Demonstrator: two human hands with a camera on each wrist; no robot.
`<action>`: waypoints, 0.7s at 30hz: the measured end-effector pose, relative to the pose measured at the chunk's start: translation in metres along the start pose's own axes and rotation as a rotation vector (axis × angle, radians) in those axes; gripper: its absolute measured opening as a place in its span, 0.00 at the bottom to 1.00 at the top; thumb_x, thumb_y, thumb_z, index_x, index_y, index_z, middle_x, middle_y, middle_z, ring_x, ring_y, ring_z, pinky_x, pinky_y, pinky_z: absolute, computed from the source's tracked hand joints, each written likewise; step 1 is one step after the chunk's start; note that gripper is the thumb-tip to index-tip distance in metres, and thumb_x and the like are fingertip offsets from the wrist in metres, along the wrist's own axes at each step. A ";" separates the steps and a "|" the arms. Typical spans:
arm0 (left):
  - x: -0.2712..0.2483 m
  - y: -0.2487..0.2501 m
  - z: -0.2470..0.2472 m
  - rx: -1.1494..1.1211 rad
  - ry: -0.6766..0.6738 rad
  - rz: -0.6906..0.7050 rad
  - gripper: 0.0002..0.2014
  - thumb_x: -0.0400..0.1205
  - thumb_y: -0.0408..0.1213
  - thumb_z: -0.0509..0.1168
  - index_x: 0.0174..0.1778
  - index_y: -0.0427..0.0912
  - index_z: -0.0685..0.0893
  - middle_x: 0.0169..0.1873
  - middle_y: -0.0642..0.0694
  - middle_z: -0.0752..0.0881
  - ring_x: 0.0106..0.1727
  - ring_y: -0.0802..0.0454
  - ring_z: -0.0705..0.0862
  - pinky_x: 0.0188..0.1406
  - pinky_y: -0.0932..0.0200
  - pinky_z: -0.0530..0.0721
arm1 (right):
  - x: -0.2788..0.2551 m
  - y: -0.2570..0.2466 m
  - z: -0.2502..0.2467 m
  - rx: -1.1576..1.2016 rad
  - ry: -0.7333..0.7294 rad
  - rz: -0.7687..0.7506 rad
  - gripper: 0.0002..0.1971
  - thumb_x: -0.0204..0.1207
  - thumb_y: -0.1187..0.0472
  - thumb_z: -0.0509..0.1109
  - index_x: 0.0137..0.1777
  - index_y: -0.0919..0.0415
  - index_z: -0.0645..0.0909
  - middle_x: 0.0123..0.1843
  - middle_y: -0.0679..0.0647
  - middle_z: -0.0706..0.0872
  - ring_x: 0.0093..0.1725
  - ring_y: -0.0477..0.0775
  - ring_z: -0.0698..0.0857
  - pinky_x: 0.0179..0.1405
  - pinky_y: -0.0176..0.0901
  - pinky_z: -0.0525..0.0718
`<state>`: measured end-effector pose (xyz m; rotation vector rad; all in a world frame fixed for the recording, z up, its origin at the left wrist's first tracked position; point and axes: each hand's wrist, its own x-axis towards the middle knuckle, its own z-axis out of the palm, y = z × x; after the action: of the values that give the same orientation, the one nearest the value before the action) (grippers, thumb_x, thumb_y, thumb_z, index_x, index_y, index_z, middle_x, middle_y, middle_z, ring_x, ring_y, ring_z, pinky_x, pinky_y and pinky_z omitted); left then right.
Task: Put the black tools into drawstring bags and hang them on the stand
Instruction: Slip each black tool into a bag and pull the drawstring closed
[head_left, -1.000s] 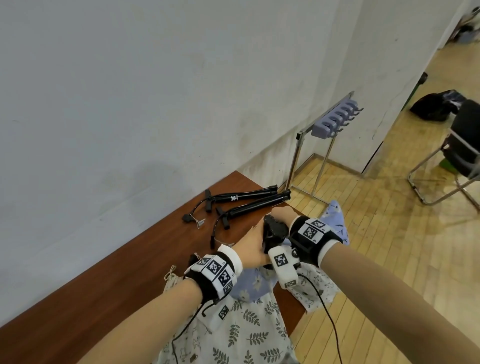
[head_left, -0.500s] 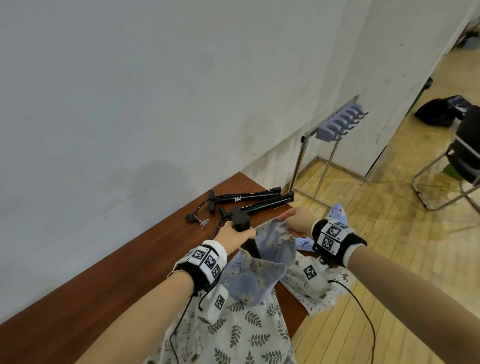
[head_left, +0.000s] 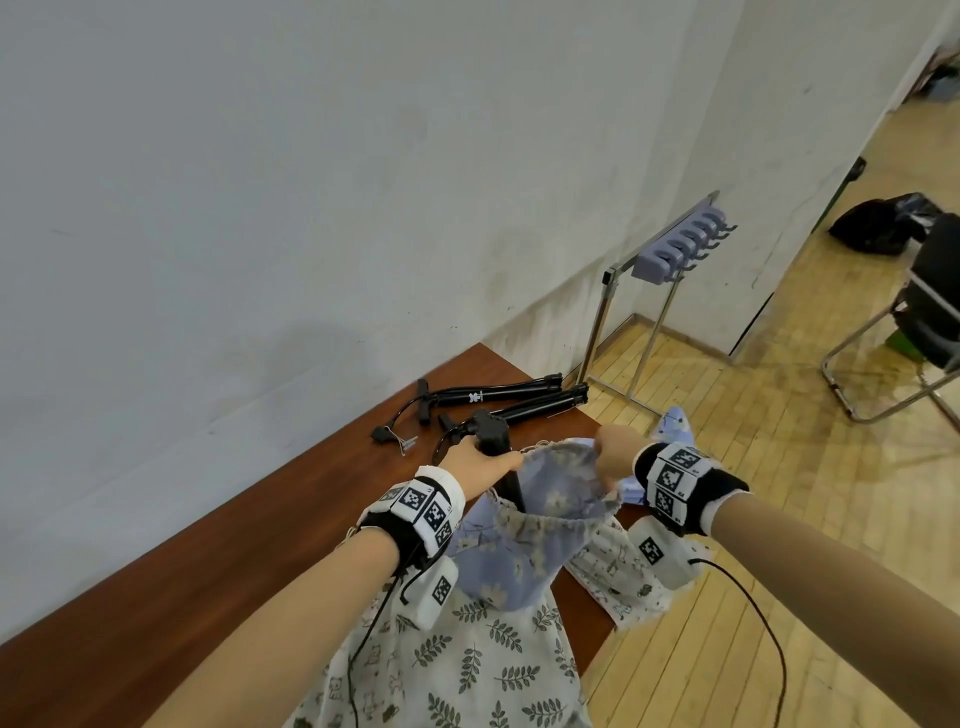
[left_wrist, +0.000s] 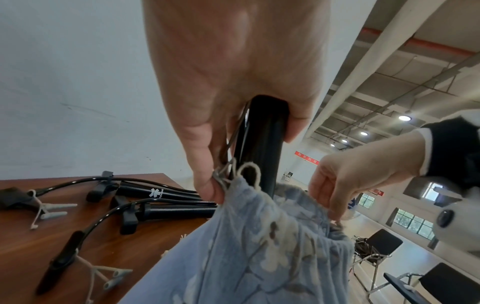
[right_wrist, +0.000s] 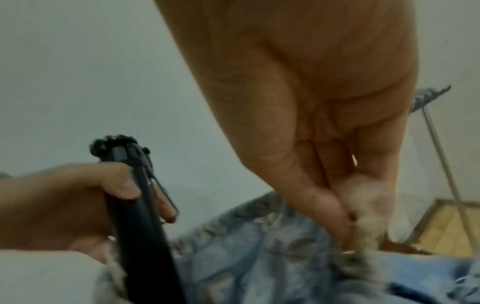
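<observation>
1. Left hand (head_left: 475, 460) grip – clenched round a smooth black tubular tool (left_wrist: 262, 144), upright, lower end inside the bag.
2. Right hand (head_left: 615, 452) grip pinches the gathered rim of the soft blue floral drawstring bag (head_left: 540, 525) – opposite side.

Black tool (head_left: 503, 470) lower end hidden in blue bag (head_left: 540, 525); R-wrist view blurred.
</observation>
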<state>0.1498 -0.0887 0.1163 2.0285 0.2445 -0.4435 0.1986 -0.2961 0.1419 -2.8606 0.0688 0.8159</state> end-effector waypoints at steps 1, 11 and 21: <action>0.000 0.000 0.000 0.000 0.006 0.006 0.08 0.74 0.48 0.69 0.36 0.50 0.79 0.35 0.47 0.82 0.35 0.51 0.79 0.40 0.59 0.77 | 0.001 0.006 0.000 -0.034 0.035 0.016 0.13 0.75 0.66 0.69 0.31 0.61 0.70 0.31 0.53 0.72 0.27 0.49 0.70 0.23 0.36 0.68; 0.010 -0.002 0.002 -0.006 0.017 0.010 0.09 0.71 0.50 0.70 0.40 0.50 0.83 0.42 0.45 0.85 0.44 0.47 0.83 0.50 0.52 0.83 | 0.006 0.055 -0.005 0.520 -0.063 0.006 0.06 0.75 0.69 0.65 0.39 0.70 0.81 0.26 0.55 0.74 0.23 0.50 0.68 0.20 0.36 0.69; 0.007 -0.001 0.008 -0.041 0.031 0.002 0.10 0.70 0.46 0.71 0.41 0.44 0.83 0.36 0.46 0.85 0.32 0.51 0.80 0.35 0.59 0.77 | -0.044 0.018 -0.018 1.328 -0.260 -0.114 0.12 0.80 0.77 0.51 0.53 0.66 0.74 0.29 0.54 0.69 0.21 0.47 0.66 0.20 0.35 0.68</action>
<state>0.1541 -0.0956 0.1097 1.9961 0.2681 -0.4031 0.1694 -0.3173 0.1778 -1.4938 0.2823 0.6975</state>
